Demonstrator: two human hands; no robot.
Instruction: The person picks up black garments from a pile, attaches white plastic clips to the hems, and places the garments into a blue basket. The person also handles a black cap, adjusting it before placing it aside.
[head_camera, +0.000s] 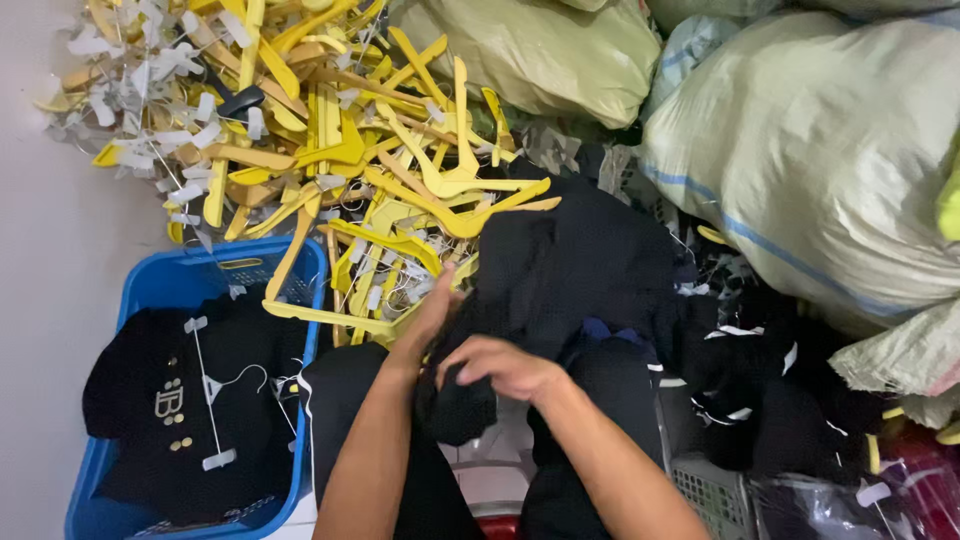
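My left hand (432, 312) reaches forward into a heap of black garments (580, 260), its fingers flat against the dark cloth near the edge of the yellow hangers. My right hand (497, 366) lies just below it, fingers curled over a bunched fold of the same black cloth (462, 405). Both forearms come up from the bottom of the head view. Whether the left hand actually grips the cloth is hidden by the fabric.
A big pile of yellow plastic hangers (330, 150) with white clips fills the upper left. A blue basket (150, 290) at lower left holds a black jacket with gold buttons. Large pale woven sacks (820, 150) stand at the right and top. A grey crate (710, 490) sits at the bottom.
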